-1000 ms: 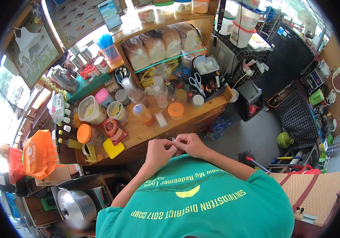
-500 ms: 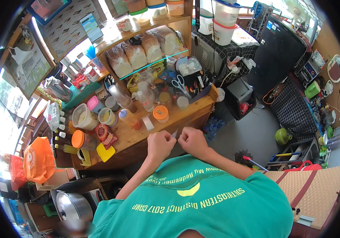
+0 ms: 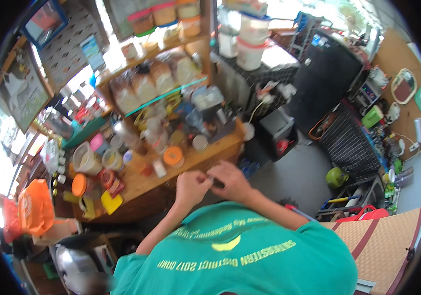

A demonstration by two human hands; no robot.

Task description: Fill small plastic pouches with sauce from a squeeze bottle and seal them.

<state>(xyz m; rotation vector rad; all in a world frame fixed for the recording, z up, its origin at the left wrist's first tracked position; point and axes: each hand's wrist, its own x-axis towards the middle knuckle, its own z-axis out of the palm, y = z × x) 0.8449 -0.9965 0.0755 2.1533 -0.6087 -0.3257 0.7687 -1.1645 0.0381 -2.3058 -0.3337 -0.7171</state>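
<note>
My left hand (image 3: 192, 188) and my right hand (image 3: 230, 181) meet in front of my green shirt, just off the front edge of the wooden counter (image 3: 146, 189). The fingers of both are curled into a pinch, their tips close together. Whatever lies between them is too small and blurred to name. Nearest on the counter are a jar with an orange lid (image 3: 173, 156) and a small white block-shaped item (image 3: 159, 167). A yellow lid (image 3: 111, 202) lies at the counter's left front edge.
Bagged bread loaves (image 3: 161, 77) fill a shelf behind the counter. Tubs and bottles crowd its left part, including a white tub (image 3: 87, 158). To the right stand a grey bin (image 3: 276, 125), a dark fridge (image 3: 323, 78) and a green gas cylinder (image 3: 336, 178). An orange bag (image 3: 36, 206) hangs left.
The view has turned, so the surroundings sit further left in it. Both hands remain pinched together; the pale sliver earlier visible between them no longer shows clearly.
</note>
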